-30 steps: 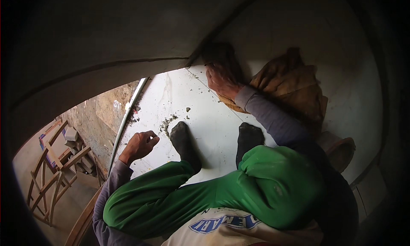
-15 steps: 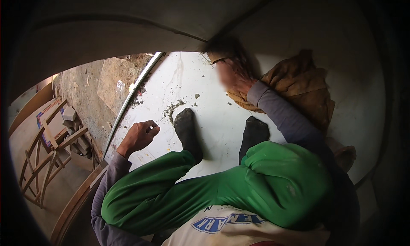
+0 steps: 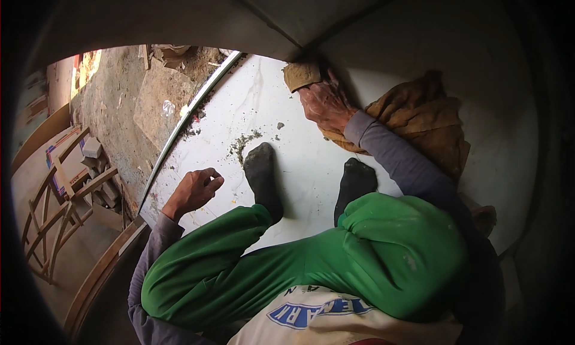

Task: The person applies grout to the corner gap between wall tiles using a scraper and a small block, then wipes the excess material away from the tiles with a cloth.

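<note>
My right hand (image 3: 324,100) grips a small tan pad (image 3: 301,75) against the white panel surface near the corner beneath the overhang. A crumpled brown cloth (image 3: 419,123) lies beside and partly under that wrist and forearm. My left hand (image 3: 196,189) hangs just above my bent left leg, fingers curled with nothing visible in them. My two dark-socked feet (image 3: 261,183) rest on the white slab (image 3: 287,135), where grey crumbs (image 3: 244,141) are scattered.
A low grey overhang (image 3: 251,27) curves over me. A metal strip (image 3: 191,111) edges the slab at left, beside rough, debris-strewn ground (image 3: 120,117). A wooden frame (image 3: 60,219), grey blocks and curved boards (image 3: 102,279) stand at the left. A dim round object (image 3: 482,216) sits by my right elbow.
The view has shifted, revealing more ground beyond the metal strip. My right hand appears higher in the picture, and the tan pad in it shows more clearly. My left hand stays curled.
</note>
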`<state>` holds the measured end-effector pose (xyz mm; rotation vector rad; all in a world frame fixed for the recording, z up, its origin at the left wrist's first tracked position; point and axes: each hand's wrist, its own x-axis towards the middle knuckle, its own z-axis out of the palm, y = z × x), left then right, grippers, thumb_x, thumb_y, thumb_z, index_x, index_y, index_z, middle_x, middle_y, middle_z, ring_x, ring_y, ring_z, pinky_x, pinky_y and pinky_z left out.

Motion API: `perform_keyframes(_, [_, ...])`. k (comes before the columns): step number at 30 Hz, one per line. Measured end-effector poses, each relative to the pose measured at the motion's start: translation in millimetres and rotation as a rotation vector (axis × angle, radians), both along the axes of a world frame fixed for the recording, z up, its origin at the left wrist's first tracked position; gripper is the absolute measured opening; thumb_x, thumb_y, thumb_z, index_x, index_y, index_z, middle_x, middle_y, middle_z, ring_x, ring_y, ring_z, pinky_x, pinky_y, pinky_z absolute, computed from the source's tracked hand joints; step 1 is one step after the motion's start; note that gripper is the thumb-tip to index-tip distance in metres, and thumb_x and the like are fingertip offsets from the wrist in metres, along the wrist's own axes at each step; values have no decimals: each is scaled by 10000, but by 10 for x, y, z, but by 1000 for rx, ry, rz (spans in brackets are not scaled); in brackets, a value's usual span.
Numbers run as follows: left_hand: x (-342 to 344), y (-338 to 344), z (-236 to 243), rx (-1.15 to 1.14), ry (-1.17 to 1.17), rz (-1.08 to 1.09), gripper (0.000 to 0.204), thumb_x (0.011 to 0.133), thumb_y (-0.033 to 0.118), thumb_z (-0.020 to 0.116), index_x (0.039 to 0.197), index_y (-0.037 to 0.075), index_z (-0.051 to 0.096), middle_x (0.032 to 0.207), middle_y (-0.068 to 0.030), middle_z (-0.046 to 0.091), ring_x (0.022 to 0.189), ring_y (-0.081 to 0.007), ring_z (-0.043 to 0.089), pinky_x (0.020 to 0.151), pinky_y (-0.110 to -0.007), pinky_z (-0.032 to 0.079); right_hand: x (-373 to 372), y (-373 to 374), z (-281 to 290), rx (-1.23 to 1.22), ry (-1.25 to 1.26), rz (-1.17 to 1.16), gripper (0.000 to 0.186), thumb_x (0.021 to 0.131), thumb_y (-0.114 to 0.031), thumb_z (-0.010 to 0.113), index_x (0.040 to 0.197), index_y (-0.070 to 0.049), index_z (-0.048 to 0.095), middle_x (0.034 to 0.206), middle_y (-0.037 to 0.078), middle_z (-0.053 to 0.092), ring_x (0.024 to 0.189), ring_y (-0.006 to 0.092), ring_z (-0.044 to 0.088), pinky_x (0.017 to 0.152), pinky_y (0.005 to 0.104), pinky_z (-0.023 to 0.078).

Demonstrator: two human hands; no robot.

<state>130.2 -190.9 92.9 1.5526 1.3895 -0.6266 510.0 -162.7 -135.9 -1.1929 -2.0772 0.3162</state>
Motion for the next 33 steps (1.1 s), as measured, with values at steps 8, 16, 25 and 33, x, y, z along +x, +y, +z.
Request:
perform_keyframes(8, [-10,10,24,11,9,79,368,1076,331,637,1084,-19,752,695,-120,700,655,-196,693,633,-376,522,338,-81,36,-421,93,-237,187,1034,-175,577,1086,-53,708,964,225,705,913,445,687,892,592,495])
perform_keyframes(16, [146,144,32,30,4,58,372,1067,326,645,1082,-31,749,696,-145,727,657,-209,732,643,-369,552,582,-232,-125,-362,-51,-178,373,995,-211,624,1336,-64,655,1258,256,688,1134,449,663,1066,589,482])
perform_keyframes(25, [172,218,-144,-37,-4,21,402,1058,338,655,1091,-51,751,735,-172,751,688,-224,752,676,-380,571,2557,1036,-230,-340,-458,-641,436,1020,-223,622,1407,-23,639,1314,204,681,1230,389,634,1109,563,455])
perform_keyframes(33, [112,343,-290,-66,25,18,408,1071,341,648,1100,-54,744,753,-163,762,720,-220,768,702,-371,585,3092,1385,-118,-247,-471,-675,433,1010,-217,613,1393,-17,641,1320,209,672,1233,401,627,1106,585,442])
